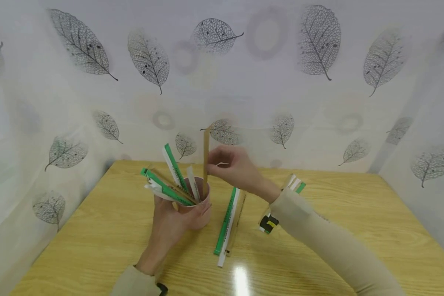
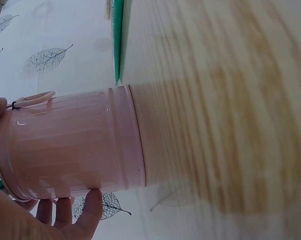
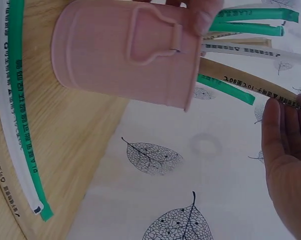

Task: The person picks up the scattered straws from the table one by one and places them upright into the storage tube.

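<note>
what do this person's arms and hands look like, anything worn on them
Both arms wear light beige sleeves: the left sleeve and the right sleeve reach the wrists. The left hand and right hand are bare, without gloves. A small black object shows by the left cuff, too little visible to identify.

Yellowish wood-grain table (image 1: pixel 107 230), couple things on it
Pink bucket (image 1: pixel 201 220) standing left of middle, then green, white and brown wrapped straws (image 1: pixel 229 228) side by side just right of it. Another bunch (image 1: pixel 300 188) further right, partly hidden.
</note>
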`<state>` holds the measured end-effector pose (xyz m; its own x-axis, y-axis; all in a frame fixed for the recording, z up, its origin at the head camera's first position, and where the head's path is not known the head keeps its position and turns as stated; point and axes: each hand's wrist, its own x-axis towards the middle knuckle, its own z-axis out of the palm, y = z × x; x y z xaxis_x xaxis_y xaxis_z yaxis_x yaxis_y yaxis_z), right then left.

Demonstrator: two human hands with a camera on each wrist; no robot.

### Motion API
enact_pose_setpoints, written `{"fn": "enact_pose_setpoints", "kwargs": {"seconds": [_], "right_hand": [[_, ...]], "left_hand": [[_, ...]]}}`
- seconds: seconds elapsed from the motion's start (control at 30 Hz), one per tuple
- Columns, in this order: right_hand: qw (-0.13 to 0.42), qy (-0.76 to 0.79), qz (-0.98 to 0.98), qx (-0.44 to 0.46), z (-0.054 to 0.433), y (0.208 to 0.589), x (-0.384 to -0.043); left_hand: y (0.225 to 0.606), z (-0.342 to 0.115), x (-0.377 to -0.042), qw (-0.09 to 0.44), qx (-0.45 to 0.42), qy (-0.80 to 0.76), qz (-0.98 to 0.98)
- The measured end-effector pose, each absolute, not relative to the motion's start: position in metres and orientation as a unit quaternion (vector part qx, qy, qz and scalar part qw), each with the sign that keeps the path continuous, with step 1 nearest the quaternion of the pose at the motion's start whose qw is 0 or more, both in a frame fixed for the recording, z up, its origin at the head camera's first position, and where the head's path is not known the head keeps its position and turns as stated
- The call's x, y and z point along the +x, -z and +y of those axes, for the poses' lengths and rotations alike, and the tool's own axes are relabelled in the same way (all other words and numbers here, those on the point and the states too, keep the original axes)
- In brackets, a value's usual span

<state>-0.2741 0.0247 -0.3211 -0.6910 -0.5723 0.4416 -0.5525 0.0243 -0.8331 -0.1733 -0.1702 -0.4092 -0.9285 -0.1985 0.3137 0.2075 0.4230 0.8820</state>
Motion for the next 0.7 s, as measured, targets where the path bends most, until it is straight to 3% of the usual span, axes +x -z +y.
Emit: {"fn": "enact_pose_setpoints", "kwargs": {"seconds": [0.37,0.7], "right_hand": [[0.046,0.540,0.713,-0.444,0.016,0.354,-0.267],[0.049,0.515,0.728,-0.451,0.017,0.360,-0.263]], "left_hand": [[0.408,-0.170,-0.174,0.191,0.001,0.528,-0.827],[0.408,-0.170,-0.173,0.177,0.013,0.517,-0.838]]}}
